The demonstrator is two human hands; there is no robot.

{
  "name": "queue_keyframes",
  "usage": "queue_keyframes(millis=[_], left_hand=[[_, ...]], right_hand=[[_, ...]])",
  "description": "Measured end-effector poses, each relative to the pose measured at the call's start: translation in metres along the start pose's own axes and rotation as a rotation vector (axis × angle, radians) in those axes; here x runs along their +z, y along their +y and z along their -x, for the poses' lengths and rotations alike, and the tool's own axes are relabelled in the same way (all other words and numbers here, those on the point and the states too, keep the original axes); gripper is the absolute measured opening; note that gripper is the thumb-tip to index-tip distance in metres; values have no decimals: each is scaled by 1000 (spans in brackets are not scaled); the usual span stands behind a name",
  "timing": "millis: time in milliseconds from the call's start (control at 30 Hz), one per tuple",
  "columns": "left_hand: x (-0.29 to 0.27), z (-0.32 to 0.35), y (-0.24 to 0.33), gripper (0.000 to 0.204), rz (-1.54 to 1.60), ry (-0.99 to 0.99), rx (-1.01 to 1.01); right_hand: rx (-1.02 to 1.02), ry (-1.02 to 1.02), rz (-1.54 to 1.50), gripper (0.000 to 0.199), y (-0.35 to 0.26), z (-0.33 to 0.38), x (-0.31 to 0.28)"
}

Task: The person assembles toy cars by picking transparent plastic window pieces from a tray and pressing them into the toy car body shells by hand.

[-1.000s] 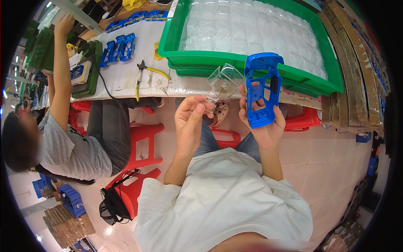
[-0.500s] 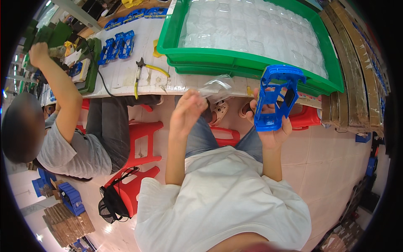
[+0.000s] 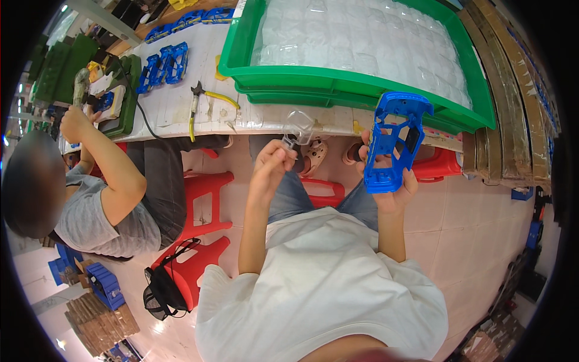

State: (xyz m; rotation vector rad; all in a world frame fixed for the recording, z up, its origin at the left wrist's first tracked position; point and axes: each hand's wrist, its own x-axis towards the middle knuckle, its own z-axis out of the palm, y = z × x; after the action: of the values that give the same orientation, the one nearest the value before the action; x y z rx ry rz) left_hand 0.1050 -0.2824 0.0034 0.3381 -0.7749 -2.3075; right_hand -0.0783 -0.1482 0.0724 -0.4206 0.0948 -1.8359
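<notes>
The left hand [image 3: 272, 166] pinches a clear plastic piece [image 3: 298, 125] at its fingertips. To its right, well apart, the right hand [image 3: 392, 187] grips a blue plastic frame [image 3: 395, 142], long axis upright, before the bench [image 3: 181, 111].

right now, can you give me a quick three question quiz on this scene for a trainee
1. True or false: the right hand holds a blue plastic frame.
2. What does the left hand hold? A) pliers B) a clear plastic piece C) a red stool
3. Fill in: the clear trays lie in a ___ bin.

Key: 1 true; 2 B; 3 green
</notes>
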Motion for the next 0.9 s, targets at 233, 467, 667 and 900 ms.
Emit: queue_keyframes(millis=[233, 467, 667, 900], left_hand=[[25, 6, -2, 14, -418, 84, 85], [40, 5, 3, 10, -361, 56, 147], [48, 8, 4, 16, -368, 27, 164], [57, 13, 7, 13, -328, 26, 238]], right_hand=[[27, 95, 95, 75, -3, -1, -2], [79, 64, 111, 81, -7, -9, 2], [50, 217, 313, 77, -1, -9, 13], [-24, 236, 454, 77, 6, -5, 5]])
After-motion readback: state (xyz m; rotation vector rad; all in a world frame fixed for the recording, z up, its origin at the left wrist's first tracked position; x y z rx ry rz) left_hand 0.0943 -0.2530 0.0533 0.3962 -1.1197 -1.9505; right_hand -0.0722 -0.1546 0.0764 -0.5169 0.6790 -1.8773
